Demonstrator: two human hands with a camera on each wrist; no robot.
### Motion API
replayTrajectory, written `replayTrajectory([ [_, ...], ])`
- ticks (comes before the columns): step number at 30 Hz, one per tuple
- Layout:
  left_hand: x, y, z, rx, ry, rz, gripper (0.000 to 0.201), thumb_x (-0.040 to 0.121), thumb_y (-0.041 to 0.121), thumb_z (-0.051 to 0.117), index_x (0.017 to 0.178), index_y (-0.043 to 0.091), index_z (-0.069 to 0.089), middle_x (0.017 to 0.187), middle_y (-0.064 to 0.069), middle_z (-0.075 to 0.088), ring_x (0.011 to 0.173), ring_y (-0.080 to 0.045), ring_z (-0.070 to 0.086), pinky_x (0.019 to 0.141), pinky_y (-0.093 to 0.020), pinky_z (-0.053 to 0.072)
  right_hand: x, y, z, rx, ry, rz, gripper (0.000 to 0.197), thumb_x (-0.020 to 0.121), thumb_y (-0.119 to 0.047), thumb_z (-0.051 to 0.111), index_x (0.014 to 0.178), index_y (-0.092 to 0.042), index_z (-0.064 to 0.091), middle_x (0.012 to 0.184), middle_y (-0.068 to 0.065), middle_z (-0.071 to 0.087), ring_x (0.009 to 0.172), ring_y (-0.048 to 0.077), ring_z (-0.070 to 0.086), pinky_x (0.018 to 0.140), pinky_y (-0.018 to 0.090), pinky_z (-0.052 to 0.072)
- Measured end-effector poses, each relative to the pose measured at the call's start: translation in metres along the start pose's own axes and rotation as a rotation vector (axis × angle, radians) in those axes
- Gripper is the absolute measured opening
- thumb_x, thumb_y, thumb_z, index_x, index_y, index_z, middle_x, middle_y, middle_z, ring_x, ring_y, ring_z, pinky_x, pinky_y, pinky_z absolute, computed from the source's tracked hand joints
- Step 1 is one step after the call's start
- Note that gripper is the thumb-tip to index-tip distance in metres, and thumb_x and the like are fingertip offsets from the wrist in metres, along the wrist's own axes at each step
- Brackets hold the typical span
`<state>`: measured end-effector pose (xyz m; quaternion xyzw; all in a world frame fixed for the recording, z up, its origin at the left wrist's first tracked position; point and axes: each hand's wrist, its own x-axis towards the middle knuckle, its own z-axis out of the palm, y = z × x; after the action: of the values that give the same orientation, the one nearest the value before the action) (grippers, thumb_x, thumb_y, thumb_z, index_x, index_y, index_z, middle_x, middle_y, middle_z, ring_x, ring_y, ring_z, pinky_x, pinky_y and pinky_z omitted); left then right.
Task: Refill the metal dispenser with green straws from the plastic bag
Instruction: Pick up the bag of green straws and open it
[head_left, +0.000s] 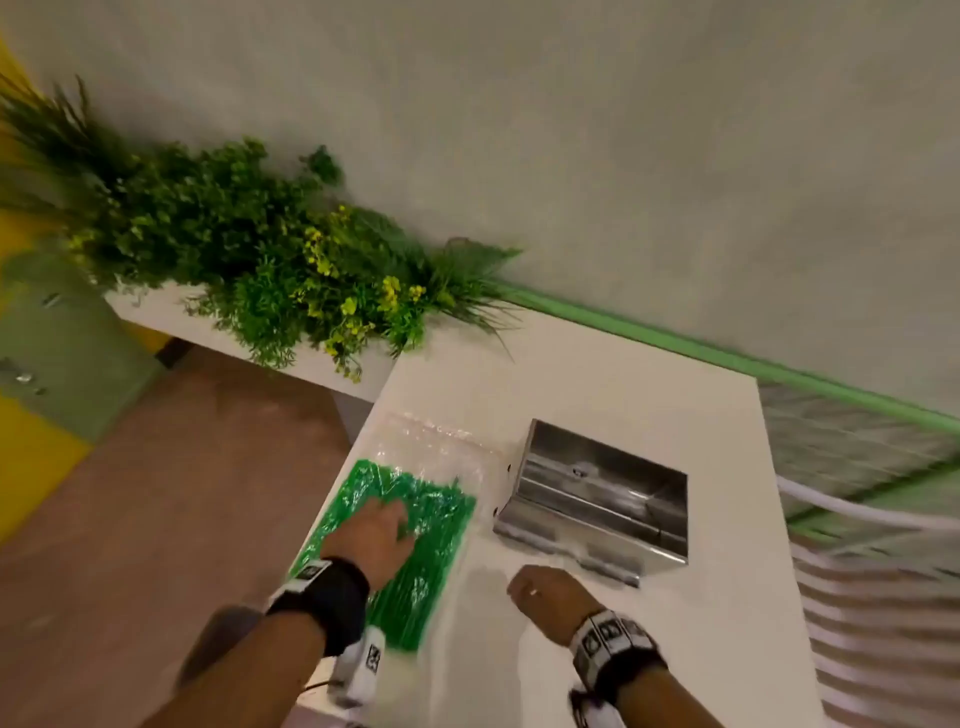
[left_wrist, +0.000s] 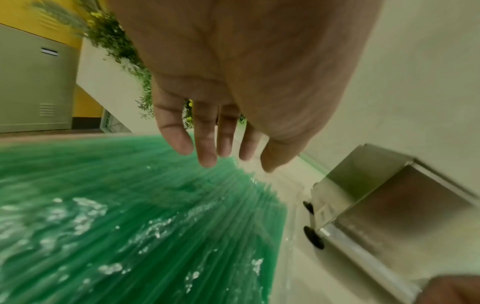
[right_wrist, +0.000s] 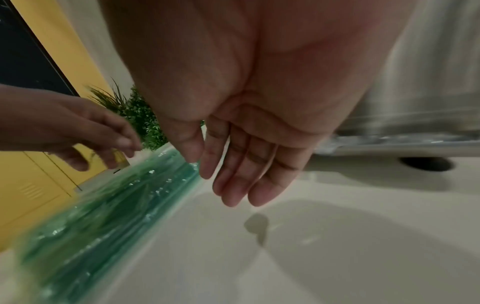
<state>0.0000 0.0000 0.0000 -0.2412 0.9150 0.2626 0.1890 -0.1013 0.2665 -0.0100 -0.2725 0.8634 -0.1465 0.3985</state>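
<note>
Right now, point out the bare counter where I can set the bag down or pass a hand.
Bare counter lies right of the right hand, in front of the dispenser. More is behind the dispenser toward the plants. The strip between the bag of straws, under the left hand, and the dispenser is tight.

Green straws (head_left: 426, 519) (in a clear plastic bag (head_left: 441, 447)), silver dispenser (head_left: 597, 493), white counter (head_left: 597, 374).

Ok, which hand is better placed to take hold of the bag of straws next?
Left. The left hand is already over the plastic bag of green straws, fingers straight just above it. The right hand hangs open over bare counter, nearer the metal dispenser.
</note>
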Motion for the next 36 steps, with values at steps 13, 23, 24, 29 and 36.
replayTrajectory([
  [13, 0.036, -0.025, 0.009, -0.014, -0.017, 0.097, 0.017, 0.101, 0.025, 0.059, 0.114, 0.014, 0.058, 0.112, -0.008, 0.069, 0.100, -0.028, 0.067, 0.090, -0.042, 0.057, 0.042, -0.091, 0.023, 0.369, 0.213, 0.197, 0.037, 0.102, -0.029, 0.061, 0.137, -0.019, 0.057, 0.143, 0.005, 0.059, 0.118, 0.021, 0.061, 0.103, 0.032, 0.046],
  [23, -0.036, -0.048, -0.041, -0.287, 0.102, 0.304, 0.022, 0.099, 0.013, 0.065, 0.120, 0.018, 0.062, 0.104, 0.011, 0.059, 0.099, -0.010, 0.058, 0.088, -0.024, 0.045, 0.003, -0.143, -0.044, 0.765, 0.588, 0.019, 0.069, 0.087, -0.081, 0.051, 0.125, -0.027, 0.068, 0.120, -0.002, 0.077, 0.109, 0.018, 0.072, 0.092, 0.040, 0.060],
  [24, -0.041, -0.048, -0.042, -0.285, 0.112, 0.309, 0.022, 0.098, 0.015, 0.066, 0.120, 0.020, 0.062, 0.105, 0.011, 0.059, 0.099, -0.010, 0.058, 0.089, -0.025, 0.048, -0.003, -0.144, -0.050, 0.776, 0.610, -0.016, 0.047, 0.093, -0.066, 0.060, 0.111, -0.025, 0.074, 0.103, -0.003, 0.080, 0.095, 0.015, 0.075, 0.080, 0.031, 0.060],
  [29, -0.053, -0.032, -0.060, -0.241, 0.090, 0.336, 0.034, 0.093, 0.034, 0.073, 0.124, 0.029, 0.062, 0.118, 0.014, 0.059, 0.112, -0.007, 0.056, 0.101, -0.031, 0.052, -0.043, -0.154, -0.070, 0.800, 0.640, -0.171, 0.014, 0.098, -0.024, 0.072, 0.089, -0.020, 0.082, 0.081, 0.002, 0.081, 0.076, 0.017, 0.077, 0.069, 0.027, 0.061],
  [36, -0.065, 0.065, -0.131, -0.835, 0.025, 0.290, 0.055, 0.086, 0.063, 0.065, 0.082, 0.008, 0.070, 0.076, -0.012, 0.070, 0.063, -0.025, 0.064, 0.060, -0.038, 0.053, -0.068, -0.140, -0.078, 0.406, 0.827, -0.356, 0.017, 0.089, -0.037, 0.075, 0.088, -0.023, 0.084, 0.076, -0.012, 0.078, 0.070, 0.006, 0.072, 0.065, 0.024, 0.060],
])
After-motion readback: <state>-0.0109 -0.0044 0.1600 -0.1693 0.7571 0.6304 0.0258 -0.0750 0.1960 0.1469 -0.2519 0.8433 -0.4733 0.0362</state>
